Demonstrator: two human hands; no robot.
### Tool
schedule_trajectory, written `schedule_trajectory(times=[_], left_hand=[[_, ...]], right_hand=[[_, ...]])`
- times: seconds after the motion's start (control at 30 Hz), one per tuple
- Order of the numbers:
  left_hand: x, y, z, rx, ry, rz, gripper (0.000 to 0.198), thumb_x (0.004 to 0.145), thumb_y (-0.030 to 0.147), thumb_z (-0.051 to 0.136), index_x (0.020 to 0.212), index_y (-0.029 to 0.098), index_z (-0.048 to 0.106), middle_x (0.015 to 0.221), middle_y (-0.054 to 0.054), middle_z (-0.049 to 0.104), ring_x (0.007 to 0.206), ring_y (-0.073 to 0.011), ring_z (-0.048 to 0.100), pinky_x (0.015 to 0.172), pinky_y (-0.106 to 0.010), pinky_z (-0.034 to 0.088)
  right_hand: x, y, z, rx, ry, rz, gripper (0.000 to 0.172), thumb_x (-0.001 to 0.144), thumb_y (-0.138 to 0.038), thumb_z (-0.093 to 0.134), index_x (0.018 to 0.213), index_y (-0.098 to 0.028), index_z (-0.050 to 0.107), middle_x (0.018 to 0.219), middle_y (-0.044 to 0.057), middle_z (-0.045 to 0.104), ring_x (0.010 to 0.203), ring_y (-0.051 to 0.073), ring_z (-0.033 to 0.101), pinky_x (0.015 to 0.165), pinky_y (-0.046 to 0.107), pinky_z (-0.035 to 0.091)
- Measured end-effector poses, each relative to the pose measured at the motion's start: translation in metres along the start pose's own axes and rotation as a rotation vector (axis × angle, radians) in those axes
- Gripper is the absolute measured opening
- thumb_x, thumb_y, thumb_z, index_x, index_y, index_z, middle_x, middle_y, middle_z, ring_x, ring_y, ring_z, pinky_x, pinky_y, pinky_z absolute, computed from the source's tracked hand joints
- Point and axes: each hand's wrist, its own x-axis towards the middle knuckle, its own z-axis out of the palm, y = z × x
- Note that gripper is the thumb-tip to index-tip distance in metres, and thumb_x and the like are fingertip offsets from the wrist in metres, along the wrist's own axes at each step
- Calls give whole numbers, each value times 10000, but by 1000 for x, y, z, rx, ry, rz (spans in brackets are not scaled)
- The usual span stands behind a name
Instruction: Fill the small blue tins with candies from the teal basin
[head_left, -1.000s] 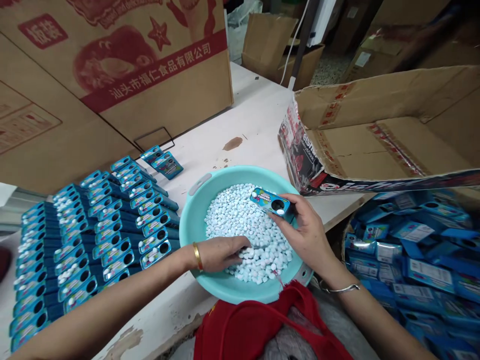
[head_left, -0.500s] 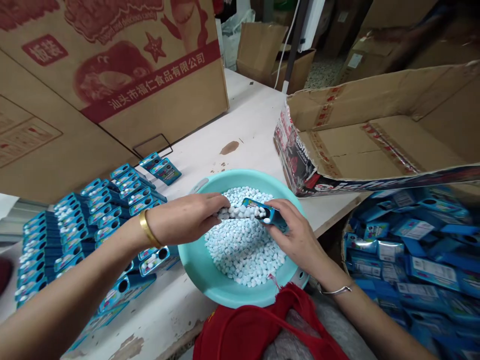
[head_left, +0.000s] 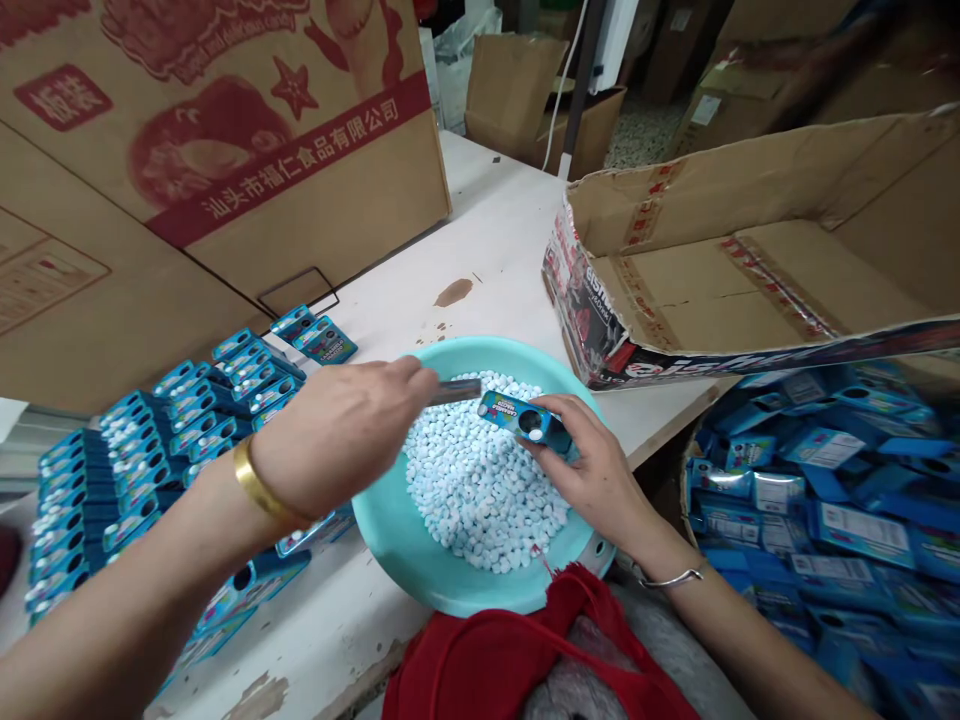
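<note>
My right hand (head_left: 592, 470) is closed round a small blue candy box (head_left: 517, 417), held level over a teal basin (head_left: 390, 520) full of small pale-blue candies (head_left: 480, 490). My left hand (head_left: 341, 435), with a gold bangle on its wrist, hovers over the basin's left rim and pinches a thin grey strip-like piece (head_left: 456, 391) that points at the box. What that piece is I cannot make out. The two hands are a short gap apart.
Rows of filled blue boxes (head_left: 150, 450) lie on the white table (head_left: 495, 240) to the left. Large cardboard cartons (head_left: 225, 150) stand behind them, an open carton (head_left: 750, 270) is at right, a bin of blue boxes (head_left: 825, 500) lower right, and red cloth (head_left: 510, 650) in my lap.
My left hand left the candies, carried a handful to the box, and now holds a thin grey piece beside it. The box in my right hand went from tilted to level.
</note>
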Motion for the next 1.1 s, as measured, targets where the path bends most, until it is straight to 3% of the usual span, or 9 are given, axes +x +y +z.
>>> schedule_trajectory(times=[0.1,0.23,0.3,0.4,0.5,0.6,0.73,0.93,1.1], left_hand=[[21,-16,57,-109,-26,-16,236,918,88,353,1047,132,546,963,-101,610,781,-198,592,606,-288,420],[47,4,134,-190,-20,145,263,911,42,360,1099,156,504,1064,-98,590,938,-201,592,729,-287,459],[49,22,155,-236,-35,253,238,936,77,369,1123,171,481,1078,-89,588,966,-199,587,751,-284,463],[37,43,166,-378,-94,402,177,942,131,405,1102,182,461,1066,-86,594,932,-203,587,722,-286,455],[25,47,163,-612,-165,444,199,912,160,475,1105,195,441,1027,-68,605,872,-187,579,705,-272,443],[19,34,152,-859,-171,470,213,920,205,485,1127,188,435,988,-62,601,830,-166,551,720,-262,440],[7,7,120,-995,-92,485,201,952,274,454,1118,162,464,972,-74,586,814,-151,519,747,-268,451],[-6,-19,55,-793,36,342,232,951,222,428,1162,146,489,1036,-89,616,896,-158,567,792,-284,460],[8,-6,18,-390,-2,241,208,926,165,431,1092,142,554,1007,-82,626,857,-179,594,749,-296,458]], right_hand=[[1,-1,-1,10,88,33,311,863,-190,612,1158,-245,530,1080,71,600,1018,234,584,895,395,486],[0,0,0,26,128,61,309,873,-237,623,1168,-240,529,1068,62,599,1000,216,583,888,376,483],[-1,1,1,37,128,75,309,871,-246,629,1165,-240,532,1068,60,598,997,212,583,888,375,480],[-1,3,1,58,125,95,317,866,-254,637,1165,-244,533,1068,55,599,987,211,586,884,380,479],[-1,4,2,64,117,104,318,863,-262,640,1163,-245,536,1067,54,600,986,214,589,880,385,478],[-1,4,2,65,110,107,320,864,-269,637,1167,-243,536,1069,57,600,989,218,589,879,383,477],[-1,4,1,36,102,87,304,866,-256,622,1157,-233,537,1056,62,605,979,219,592,868,372,484],[1,1,0,5,34,27,325,843,-165,564,1158,-237,533,1112,85,590,1060,255,572,925,426,469],[1,0,0,-6,-37,-6,377,837,-120,536,1190,-250,514,1160,94,575,1114,268,556,957,452,460]])
